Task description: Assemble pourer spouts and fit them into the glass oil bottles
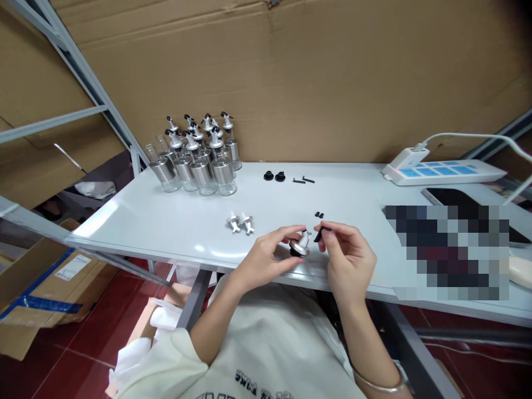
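Near the table's front edge, my left hand grips a silver bottle pourer with a black base, tilted with its spout toward the right. My right hand pinches a small black lever close beside the spout. Whether the two parts touch I cannot tell. Two silver pourer tops lie to the left. Behind my hands are two tiny black caps, two thin black levers and two black stoppers.
Several glass bottles with steel sleeves, most topped with pourers, stand at the back left of the white table. On the right are a power strip, a phone and a blurred-out patch. Cardboard rises behind.
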`<state>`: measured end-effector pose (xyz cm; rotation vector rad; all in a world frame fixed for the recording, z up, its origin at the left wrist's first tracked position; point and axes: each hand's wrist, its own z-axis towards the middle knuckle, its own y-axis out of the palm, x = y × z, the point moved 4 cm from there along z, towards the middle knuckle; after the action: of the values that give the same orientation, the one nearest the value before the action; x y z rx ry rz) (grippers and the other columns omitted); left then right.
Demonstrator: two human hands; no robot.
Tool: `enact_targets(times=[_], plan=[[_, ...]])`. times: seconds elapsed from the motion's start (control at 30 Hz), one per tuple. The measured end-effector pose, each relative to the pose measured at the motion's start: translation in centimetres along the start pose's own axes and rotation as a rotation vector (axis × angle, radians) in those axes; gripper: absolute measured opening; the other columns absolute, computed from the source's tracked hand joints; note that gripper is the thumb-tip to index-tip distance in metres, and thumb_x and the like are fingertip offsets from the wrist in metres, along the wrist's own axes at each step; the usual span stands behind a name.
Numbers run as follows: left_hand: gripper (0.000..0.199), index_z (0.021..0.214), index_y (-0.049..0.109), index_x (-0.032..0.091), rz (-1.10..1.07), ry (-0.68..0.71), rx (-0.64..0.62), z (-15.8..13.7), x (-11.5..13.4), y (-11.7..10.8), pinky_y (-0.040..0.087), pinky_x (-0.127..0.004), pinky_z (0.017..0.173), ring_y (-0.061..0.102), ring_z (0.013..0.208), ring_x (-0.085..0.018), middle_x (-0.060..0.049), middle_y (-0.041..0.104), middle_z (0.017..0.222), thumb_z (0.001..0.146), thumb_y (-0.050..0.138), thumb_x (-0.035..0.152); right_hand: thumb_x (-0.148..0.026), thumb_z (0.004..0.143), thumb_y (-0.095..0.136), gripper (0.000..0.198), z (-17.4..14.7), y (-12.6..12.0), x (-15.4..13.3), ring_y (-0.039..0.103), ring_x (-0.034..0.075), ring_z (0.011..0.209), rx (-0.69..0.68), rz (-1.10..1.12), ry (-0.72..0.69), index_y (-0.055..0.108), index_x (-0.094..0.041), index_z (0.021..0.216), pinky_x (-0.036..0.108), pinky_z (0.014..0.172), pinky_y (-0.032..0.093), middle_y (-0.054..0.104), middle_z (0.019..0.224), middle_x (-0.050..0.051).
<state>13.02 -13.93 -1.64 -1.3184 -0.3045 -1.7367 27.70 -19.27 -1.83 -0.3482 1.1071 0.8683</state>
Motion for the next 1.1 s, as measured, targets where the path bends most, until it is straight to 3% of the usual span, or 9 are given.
enact_targets(times=[0.17,0.33,0.53,0.67,0.87,1.1], plan=[[0.058,0.133,0.053,0.025,-0.011,-0.020,0.002,-0.03,-0.18,-0.03,0.052,-0.038,0.098,0.066,0.103,-0.019,-0.007,0.069,0.112,0.078,0.074,0.024,-0.026,0.081,0.068,0.007,0.00,0.13,0.29,0.055,0.009,0.055,-0.014,0.024,0.033,0.068,-0.020,0.085,0.025,0.056,0.048,0.073,0.078,0.002],[0.058,0.133,0.055,0.024,0.013,-0.024,-0.025,-0.05,0.00,0.01,0.051,-0.037,0.098,0.067,0.102,-0.019,-0.007,0.070,0.114,0.078,0.074,0.024,-0.024,0.078,0.070,0.007,0.02,-0.14,0.40,0.062,0.013,0.067,-0.013,-0.010,0.010,0.074,-0.021,0.082,0.027,0.060,0.049,0.072,0.079,0.004],[0.057,0.134,0.055,0.025,0.051,-0.025,-0.028,-0.09,-0.03,-0.03,0.052,-0.036,0.095,0.066,0.103,-0.019,-0.007,0.070,0.117,0.080,0.073,0.025,-0.027,0.074,0.075,0.008,0.00,-0.19,0.32,0.057,0.012,0.063,-0.024,-0.052,0.017,0.078,-0.024,0.080,0.026,0.050,0.041,0.070,0.082,0.004],[0.061,0.136,0.053,0.026,0.051,-0.026,-0.027,-0.13,-0.23,-0.04,0.052,-0.037,0.096,0.066,0.106,-0.021,-0.007,0.070,0.118,0.079,0.074,0.026,-0.026,0.071,0.078,0.016,-0.03,-0.21,0.40,0.057,0.012,0.062,0.001,-0.030,0.056,0.078,-0.024,0.087,0.028,0.057,0.046,0.070,0.074,0.001],[0.072,0.146,0.040,0.027,0.048,-0.008,-0.058,-0.21,-0.68,0.17,0.056,-0.035,0.091,0.067,0.103,-0.020,-0.006,0.071,0.115,0.080,0.072,0.027,-0.021,0.072,0.077,0.006,0.04,0.04,0.34,0.065,0.016,0.072,-0.072,0.024,0.019,0.078,-0.026,0.074,0.030,0.066,0.050,0.075,0.076,0.001],[0.066,0.142,0.047,0.027,0.026,0.032,-0.063,-0.21,-0.30,0.22,0.054,-0.038,0.097,0.067,0.104,-0.020,-0.008,0.069,0.121,0.081,0.073,0.026,-0.022,0.076,0.073,0.009,0.09,0.16,0.20,0.062,0.016,0.070,-0.136,-0.024,0.013,0.079,-0.027,0.081,0.031,0.066,0.048,0.073,0.075,0.001]])
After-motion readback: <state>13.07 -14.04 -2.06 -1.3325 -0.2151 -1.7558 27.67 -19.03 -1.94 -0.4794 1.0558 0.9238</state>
